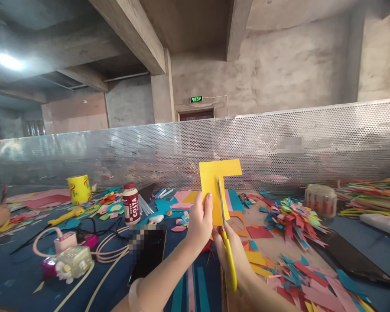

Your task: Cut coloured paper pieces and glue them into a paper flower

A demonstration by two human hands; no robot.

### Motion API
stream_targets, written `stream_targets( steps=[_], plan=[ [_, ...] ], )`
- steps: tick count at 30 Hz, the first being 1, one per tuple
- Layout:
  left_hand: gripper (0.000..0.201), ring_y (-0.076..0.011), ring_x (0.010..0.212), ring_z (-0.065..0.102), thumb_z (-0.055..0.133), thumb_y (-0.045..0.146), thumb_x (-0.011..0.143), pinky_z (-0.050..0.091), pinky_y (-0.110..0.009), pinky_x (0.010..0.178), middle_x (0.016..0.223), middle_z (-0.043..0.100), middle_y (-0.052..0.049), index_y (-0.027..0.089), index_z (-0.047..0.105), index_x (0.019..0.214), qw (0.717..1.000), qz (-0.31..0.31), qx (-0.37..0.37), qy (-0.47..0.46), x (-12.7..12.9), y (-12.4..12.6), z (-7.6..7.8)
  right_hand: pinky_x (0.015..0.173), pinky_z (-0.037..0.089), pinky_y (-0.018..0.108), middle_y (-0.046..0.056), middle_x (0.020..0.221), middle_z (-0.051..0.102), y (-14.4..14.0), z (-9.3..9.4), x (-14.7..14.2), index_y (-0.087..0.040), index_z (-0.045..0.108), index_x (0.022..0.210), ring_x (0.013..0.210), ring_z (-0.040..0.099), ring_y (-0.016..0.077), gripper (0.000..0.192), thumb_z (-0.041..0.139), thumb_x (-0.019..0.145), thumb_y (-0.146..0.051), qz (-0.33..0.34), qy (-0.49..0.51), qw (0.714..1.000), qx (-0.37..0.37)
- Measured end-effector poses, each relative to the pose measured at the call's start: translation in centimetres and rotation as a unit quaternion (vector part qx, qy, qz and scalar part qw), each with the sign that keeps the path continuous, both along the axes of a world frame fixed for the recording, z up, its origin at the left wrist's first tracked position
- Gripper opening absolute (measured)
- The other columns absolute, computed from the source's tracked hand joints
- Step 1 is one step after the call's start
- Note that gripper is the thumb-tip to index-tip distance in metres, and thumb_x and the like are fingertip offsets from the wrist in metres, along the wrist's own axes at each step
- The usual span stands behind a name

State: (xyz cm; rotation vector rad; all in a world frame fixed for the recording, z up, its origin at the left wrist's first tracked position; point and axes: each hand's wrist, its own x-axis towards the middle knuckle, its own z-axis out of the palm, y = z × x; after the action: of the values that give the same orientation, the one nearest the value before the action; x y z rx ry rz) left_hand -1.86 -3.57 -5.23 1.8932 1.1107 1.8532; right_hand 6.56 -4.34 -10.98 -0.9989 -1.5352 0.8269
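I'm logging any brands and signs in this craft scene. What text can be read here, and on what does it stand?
"COSTA", on the red label of the bottle standing on the table.
Green exit sign above the doorway: characters too small to read.
Yellow tape roll: red print too blurred to read.
Patches on the phone and mesh screen: pixelated, unreadable.

A single head-worn camera looks forward and only slightly down, from close behind the hands, which rise from the bottom edge. It faces across the cluttered surface (26, 277) toward a perforated metal screen (312, 138), with concrete wall and ceiling beams beyond.
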Motion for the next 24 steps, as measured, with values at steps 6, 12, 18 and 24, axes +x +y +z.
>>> stream_targets(
  steps=[6,12,18,24],
  plan=[
    [0.024,-0.0097,0.058,0.04,0.033,0.038,0.09,0.035,-0.021,0.054,0.066,0.041,0.003,0.019,0.039,0.076,1.0,-0.013,-0.003,-0.008,0.1,-0.2,0.1,0.06,0.04,0.026,0.002,0.064,0.056,0.5,-0.4,0.3,-0.02,0.044,0.069,0.061,0.053,0.017,0.021,0.035,0.08,-0.036,-0.027,-0.022,0.999,0.032],
    [0.023,-0.0094,0.058,0.041,0.033,0.038,0.09,0.036,-0.022,0.057,0.065,0.043,0.003,0.02,0.04,0.079,1.0,-0.01,-0.01,-0.013,0.3,-0.2,0.1,0.056,0.038,0.024,0.002,0.067,0.058,0.9,-0.8,0.2,-0.019,0.048,0.072,0.06,0.052,0.0165,0.024,0.035,0.081,-0.037,-0.03,-0.021,0.998,0.046],
    [0.022,-0.01,0.061,0.043,0.033,0.037,0.09,0.036,-0.022,0.059,0.07,0.045,0.002,0.02,0.04,0.08,1.0,-0.017,-0.005,-0.014,0.3,-0.2,0.1,0.057,0.038,0.024,0.004,0.069,0.059,1.2,-1.3,0.1,-0.018,0.048,0.071,0.063,0.053,0.0173,0.024,0.034,0.082,-0.035,-0.032,-0.026,0.998,0.056],
    [0.022,-0.0098,0.06,0.044,0.033,0.038,0.09,0.036,-0.021,0.057,0.069,0.046,0.002,0.02,0.042,0.081,1.0,-0.009,-0.003,-0.015,0.4,-0.2,-0.1,0.056,0.036,0.025,0.003,0.064,0.055,1.1,-1.1,0.0,-0.019,0.044,0.068,0.061,0.051,0.0172,0.028,0.032,0.083,-0.039,-0.036,-0.038,0.998,0.045]
  ],
)
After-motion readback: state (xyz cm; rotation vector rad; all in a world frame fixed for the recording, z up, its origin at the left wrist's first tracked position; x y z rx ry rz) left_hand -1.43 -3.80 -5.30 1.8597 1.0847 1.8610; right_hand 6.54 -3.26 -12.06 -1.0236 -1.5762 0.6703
